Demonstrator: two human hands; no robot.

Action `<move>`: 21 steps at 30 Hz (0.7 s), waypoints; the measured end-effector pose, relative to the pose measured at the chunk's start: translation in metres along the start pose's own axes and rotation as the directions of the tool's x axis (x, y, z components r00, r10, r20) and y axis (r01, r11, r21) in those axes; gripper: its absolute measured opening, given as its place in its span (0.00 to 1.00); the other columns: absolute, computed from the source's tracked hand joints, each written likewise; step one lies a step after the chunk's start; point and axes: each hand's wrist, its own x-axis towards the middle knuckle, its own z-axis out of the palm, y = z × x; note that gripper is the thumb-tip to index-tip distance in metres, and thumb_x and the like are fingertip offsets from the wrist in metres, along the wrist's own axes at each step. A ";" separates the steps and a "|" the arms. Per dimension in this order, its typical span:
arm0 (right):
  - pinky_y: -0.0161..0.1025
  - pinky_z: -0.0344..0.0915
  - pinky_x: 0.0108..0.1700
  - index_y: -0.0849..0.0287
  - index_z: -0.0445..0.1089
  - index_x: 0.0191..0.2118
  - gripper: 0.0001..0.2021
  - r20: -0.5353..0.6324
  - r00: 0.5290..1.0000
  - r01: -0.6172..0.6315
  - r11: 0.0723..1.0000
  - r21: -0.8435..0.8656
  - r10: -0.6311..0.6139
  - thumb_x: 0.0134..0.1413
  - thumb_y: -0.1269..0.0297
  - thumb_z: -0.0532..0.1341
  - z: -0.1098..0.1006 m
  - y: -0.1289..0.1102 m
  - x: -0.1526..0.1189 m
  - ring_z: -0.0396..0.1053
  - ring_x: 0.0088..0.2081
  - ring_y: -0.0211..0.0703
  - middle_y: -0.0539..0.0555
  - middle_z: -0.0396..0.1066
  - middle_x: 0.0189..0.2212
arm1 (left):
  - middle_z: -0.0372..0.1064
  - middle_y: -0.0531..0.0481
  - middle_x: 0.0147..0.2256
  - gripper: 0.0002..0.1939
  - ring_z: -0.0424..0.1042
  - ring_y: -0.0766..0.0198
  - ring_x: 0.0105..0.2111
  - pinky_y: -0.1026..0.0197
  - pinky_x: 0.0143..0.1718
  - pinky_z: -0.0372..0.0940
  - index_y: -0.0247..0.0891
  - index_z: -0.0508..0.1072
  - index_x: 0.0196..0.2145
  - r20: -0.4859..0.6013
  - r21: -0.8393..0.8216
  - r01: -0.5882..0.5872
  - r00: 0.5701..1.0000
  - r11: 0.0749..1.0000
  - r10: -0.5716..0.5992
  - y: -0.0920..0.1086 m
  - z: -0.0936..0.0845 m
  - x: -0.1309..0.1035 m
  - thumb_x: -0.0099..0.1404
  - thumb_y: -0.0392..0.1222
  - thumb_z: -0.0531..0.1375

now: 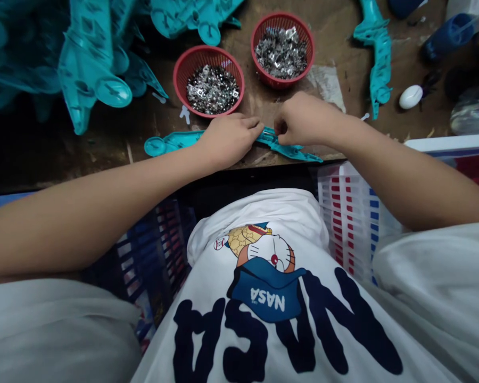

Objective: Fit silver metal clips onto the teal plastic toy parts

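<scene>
1. A workshop, by the look of it.
2. Similar-looking teal mouldings [91, 58] lie heaped on the worn, scuffed desk [333, 37].
3. Two red baskets [215, 111] [279, 82] hold small metal pieces [211, 90] in bulk.
4. Another teal part [183, 139] lies under the bare hands [231, 138] [305, 119].
5. Slatted plastic crates [345, 213] flank the person.

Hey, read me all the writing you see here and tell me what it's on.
"NASA", big dark letters, upside down, on the white shirt.
"NASA", smaller white letters, upside down, on the printed blue panel of that shirt.
Tiny print beside those smaller letters: too small to read surely.
I can read no other text.
</scene>
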 end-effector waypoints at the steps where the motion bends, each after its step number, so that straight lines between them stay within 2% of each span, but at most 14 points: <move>1: 0.51 0.77 0.47 0.48 0.84 0.37 0.06 -0.006 1.000 0.000 1.000 0.004 0.000 0.53 0.57 0.76 0.001 -0.001 0.000 0.81 0.48 0.66 0.57 0.82 0.32 | 0.77 0.33 0.65 0.27 0.78 0.41 0.63 0.39 0.63 0.74 0.36 0.77 0.71 0.002 -0.007 -0.014 1.000 1.000 0.014 -0.002 0.002 -0.001 0.79 0.36 0.54; 3: 0.52 0.77 0.48 0.49 0.85 0.37 0.05 -0.017 1.000 -0.002 1.000 0.007 0.002 0.55 0.58 0.76 0.001 -0.004 -0.002 0.81 0.49 0.68 0.59 0.82 0.33 | 0.74 0.33 0.69 0.31 0.76 0.41 0.65 0.37 0.67 0.73 0.35 0.73 0.76 0.010 0.002 -0.016 1.000 1.000 0.016 -0.004 0.006 -0.001 0.80 0.36 0.53; 6: 0.54 0.77 0.52 0.50 0.85 0.37 0.02 -0.021 1.000 -0.020 0.999 -0.033 0.019 0.58 0.62 0.73 -0.003 -0.012 -0.006 0.81 0.50 0.69 0.61 0.82 0.33 | 0.67 0.30 0.75 0.34 0.73 0.41 0.68 0.36 0.70 0.70 0.29 0.68 0.79 0.063 0.027 0.001 0.998 1.000 -0.003 -0.003 0.008 -0.001 0.81 0.35 0.48; 9: 0.57 0.77 0.54 0.52 0.85 0.41 0.06 0.007 0.999 -0.041 0.987 -0.154 0.042 0.62 0.68 0.69 -0.008 -0.026 -0.009 0.82 0.49 0.70 0.63 0.83 0.36 | 0.61 0.34 0.79 0.33 0.71 0.42 0.69 0.36 0.72 0.67 0.31 0.65 0.81 0.092 -0.005 0.041 0.995 0.999 -0.041 -0.003 0.012 -0.002 0.83 0.38 0.48; 13: 0.58 0.78 0.52 0.55 0.85 0.47 0.14 0.059 0.997 -0.021 0.945 -0.326 0.043 0.67 0.73 0.62 -0.009 -0.044 -0.012 0.82 0.52 0.72 0.66 0.84 0.42 | 0.65 0.37 0.78 0.33 0.70 0.43 0.66 0.37 0.71 0.66 0.35 0.66 0.81 0.054 -0.032 0.037 0.998 0.999 -0.036 -0.007 0.019 -0.002 0.85 0.48 0.54; 16: 0.56 0.79 0.50 0.57 0.86 0.50 0.16 0.063 0.996 -0.033 0.946 -0.321 0.056 0.69 0.73 0.59 -0.003 -0.047 -0.011 0.83 0.52 0.71 0.67 0.85 0.46 | 0.66 0.32 0.76 0.32 0.74 0.44 0.63 0.39 0.66 0.70 0.29 0.67 0.80 0.071 0.055 0.013 0.997 0.998 -0.017 -0.007 0.017 0.000 0.85 0.40 0.49; 18: 0.55 0.79 0.50 0.56 0.86 0.50 0.14 0.036 0.998 -0.045 0.955 -0.294 0.058 0.67 0.71 0.62 0.001 -0.040 -0.009 0.83 0.50 0.69 0.65 0.85 0.43 | 0.68 0.28 0.74 0.32 0.77 0.43 0.60 0.39 0.62 0.72 0.27 0.69 0.78 0.075 0.106 0.000 0.997 0.994 -0.008 -0.005 0.015 0.001 0.83 0.35 0.48; 21: 0.52 0.79 0.50 0.53 0.85 0.41 0.06 -0.022 0.999 -0.047 0.970 -0.238 0.042 0.60 0.67 0.70 -0.002 -0.020 -0.006 0.82 0.45 0.64 0.59 0.84 0.35 | 0.74 0.27 0.69 0.32 0.79 0.42 0.58 0.40 0.61 0.74 0.29 0.72 0.77 -0.001 0.095 0.010 1.000 0.995 -0.010 -0.006 0.013 0.001 0.80 0.35 0.53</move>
